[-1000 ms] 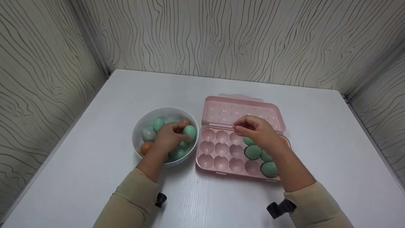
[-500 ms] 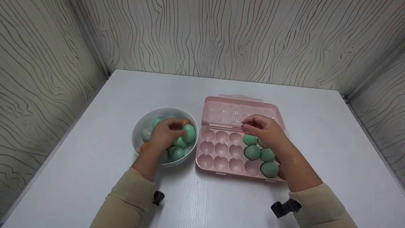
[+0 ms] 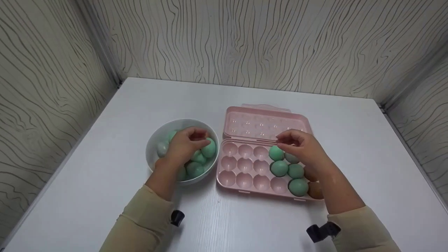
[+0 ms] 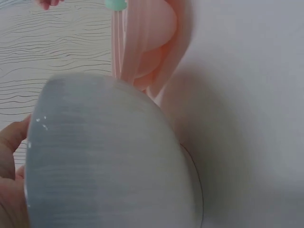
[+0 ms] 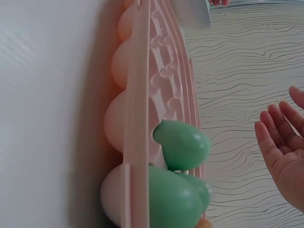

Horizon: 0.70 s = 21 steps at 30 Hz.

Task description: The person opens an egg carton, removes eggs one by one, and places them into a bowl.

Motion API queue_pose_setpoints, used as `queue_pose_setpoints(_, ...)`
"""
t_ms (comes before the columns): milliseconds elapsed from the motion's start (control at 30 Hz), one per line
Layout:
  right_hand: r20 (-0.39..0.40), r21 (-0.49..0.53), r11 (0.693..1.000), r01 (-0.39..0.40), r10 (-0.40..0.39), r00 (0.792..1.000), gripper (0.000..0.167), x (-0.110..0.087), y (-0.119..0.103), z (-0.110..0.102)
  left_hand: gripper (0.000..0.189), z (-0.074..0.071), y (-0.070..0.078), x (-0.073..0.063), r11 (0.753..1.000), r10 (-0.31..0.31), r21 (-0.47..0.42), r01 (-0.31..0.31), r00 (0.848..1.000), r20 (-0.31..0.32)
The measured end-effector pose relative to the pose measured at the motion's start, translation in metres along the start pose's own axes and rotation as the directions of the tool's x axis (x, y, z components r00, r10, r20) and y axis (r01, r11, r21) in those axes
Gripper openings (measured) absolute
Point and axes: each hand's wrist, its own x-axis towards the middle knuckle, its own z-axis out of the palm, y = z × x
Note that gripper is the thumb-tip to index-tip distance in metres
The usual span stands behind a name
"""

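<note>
Eggs (image 3: 279,168) stood divided between the white bowl (image 3: 183,123) and the right-hand cups of the pink carton (image 3: 266,194), both on the white surface (image 3: 210,224). Over the last second your right hand (image 3: 303,146) drew back rightward above the carton, bringing a back-row green egg (image 3: 276,153), seated in its cup, into full view. Its fingers were slightly apart with nothing visible between them; that placement was judged complete. Your left hand (image 3: 183,148) had shifted little over the bowl, fingers bent just beside another green egg (image 3: 209,148) near the right rim; whether they gripped it could not be told. The left three columns showed no eggs, so filling was judged partly done.
</note>
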Motion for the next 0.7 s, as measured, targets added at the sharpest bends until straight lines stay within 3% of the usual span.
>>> queue_pose_setpoints(167,0.037,-0.036,0.996,-0.087,0.088,0.995,0.038,-0.005,0.020,-0.005,0.038,0.005,0.005,-0.003,0.999,0.047,-0.012,-0.047,0.999,0.014)
queue_pose_setpoints(333,0.081,-0.074,0.991,-0.110,0.116,0.990,0.034,-0.011,0.039,-0.006,0.038,0.010,0.008,-0.007,0.995,0.081,-0.058,-0.079,0.996,0.047)
queue_pose_setpoints(467,0.111,-0.101,0.990,-0.103,0.114,0.987,0.036,-0.015,0.051,-0.005,0.037,0.012,0.010,-0.009,0.993,0.101,-0.060,-0.097,0.993,0.066)
queue_pose_setpoints(700,0.145,-0.231,0.973,-0.009,0.044,0.988,0.035,-0.015,0.059,-0.002,0.037,0.014,0.010,-0.008,0.993,0.104,-0.059,-0.100,0.991,0.079)
